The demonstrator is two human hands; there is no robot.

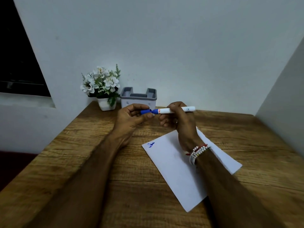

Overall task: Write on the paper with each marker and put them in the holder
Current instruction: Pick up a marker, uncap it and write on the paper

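Right hand (178,119): fingers curled round white marker (176,110), held level above table (82,162).
Left hand (131,117): pinches blue cap (145,111) at marker's tip.
Paper (172,170): beneath right wrist, blue mark.
Holder (139,98): behind hands.

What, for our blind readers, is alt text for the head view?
The right hand grips a white marker while the left hand pinches its blue cap at the tip, above a wooden table. White paper with a blue scribble lies below; a grey holder and potted flowers stand behind.
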